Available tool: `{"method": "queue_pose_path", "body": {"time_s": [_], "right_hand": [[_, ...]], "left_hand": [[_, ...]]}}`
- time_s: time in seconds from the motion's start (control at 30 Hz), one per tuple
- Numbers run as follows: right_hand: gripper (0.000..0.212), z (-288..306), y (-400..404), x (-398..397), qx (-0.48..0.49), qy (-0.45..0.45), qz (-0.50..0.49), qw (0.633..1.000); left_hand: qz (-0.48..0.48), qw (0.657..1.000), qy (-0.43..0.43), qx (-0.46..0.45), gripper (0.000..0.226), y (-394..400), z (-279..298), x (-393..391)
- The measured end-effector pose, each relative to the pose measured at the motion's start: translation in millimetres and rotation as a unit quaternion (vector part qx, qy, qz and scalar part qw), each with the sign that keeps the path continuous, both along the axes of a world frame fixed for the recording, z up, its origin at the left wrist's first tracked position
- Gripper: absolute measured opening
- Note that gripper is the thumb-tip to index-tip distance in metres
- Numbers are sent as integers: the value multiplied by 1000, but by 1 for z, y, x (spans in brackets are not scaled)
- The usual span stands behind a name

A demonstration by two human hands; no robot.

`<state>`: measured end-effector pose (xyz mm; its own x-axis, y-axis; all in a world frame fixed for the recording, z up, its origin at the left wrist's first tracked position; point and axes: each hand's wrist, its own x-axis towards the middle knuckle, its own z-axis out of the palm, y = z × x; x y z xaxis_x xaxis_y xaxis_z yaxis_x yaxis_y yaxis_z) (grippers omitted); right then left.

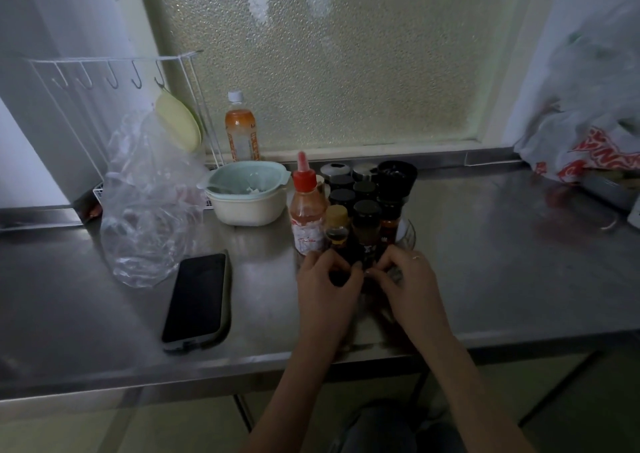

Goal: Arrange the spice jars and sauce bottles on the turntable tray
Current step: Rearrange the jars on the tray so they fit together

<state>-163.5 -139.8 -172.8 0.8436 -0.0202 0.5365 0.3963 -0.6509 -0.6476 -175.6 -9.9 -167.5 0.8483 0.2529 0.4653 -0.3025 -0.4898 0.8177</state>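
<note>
In the middle of the picture, the left hand [325, 279] and the right hand [403, 276] come together with curled fingers around something small and dark at the near edge of the turntable tray [408, 236]. I cannot tell what they pinch. Jars with black lids [366, 210] and a red-capped sauce bottle [306, 210] stand crowded on the tray. Its label is too blurry to read.

1 head-worn view looks forward and down from just above the counter's [485, 279] near edge, close, facing the frosted window [329, 64] behind.
</note>
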Motion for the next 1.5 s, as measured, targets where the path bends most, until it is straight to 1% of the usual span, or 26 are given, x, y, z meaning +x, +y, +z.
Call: {"method": "queue_pose_path", "body": {"time_s": [0.07, 0.13, 0.2, 0.33, 0.43, 0.53, 0.63, 0.73, 0.83, 0.97, 1.1, 1.3, 1.5], "right_hand": [[23, 2, -3, 6, 10, 11, 8, 1000], [23, 3, -3, 8, 21, 7, 29, 999], [22, 2, 1, 7, 36, -2, 45, 998], [21, -1, 7, 8, 38, -3, 51, 998], [21, -1, 7, 10, 40, -3, 50, 998], [21, -2, 6, 13, 31, 3, 53, 998], [22, 0, 4, 20, 24, 12, 45, 999], [23, 5, 2, 34, 28, 19, 36, 999], [24, 9, 5, 57, 19, 32, 34, 999], [29, 11, 14, 97, 6, 56, 31, 998], [29, 11, 18, 134, 14, 62, 38, 997], [25, 11, 17, 176, 13, 70, 66, 995], [25, 9, 14, 197, 13, 66, 87, 994]], "left_hand": [[30, 999, -10, -37, 19, -2, 2, 0], [37, 998, 4, -46, 15, -3, 1, 4], [28, 999, 17, -30, 17, -4, -1, 11], [39, 999, 4, 1, 21, -2, -2, 17], [38, 999, 2, 21, 18, -1, -4, 17], [39, 998, -18, 47, 16, -2, -6, 17], [-16, 996, -24, 87, 15, -3, -10, 18], [-94, 988, 17, 121, 16, 3, -12, 32], [-127, 981, 30, 147, 15, 13, -7, 57], [-113, 981, 58, 145, 14, 18, 0, 98], [-91, 986, 71, 120, 10, 18, -1, 131], [-51, 990, 59, 116, 10, 14, -7, 167], [-42, 991, 48, 120, 12, 13, -9, 184]]}}
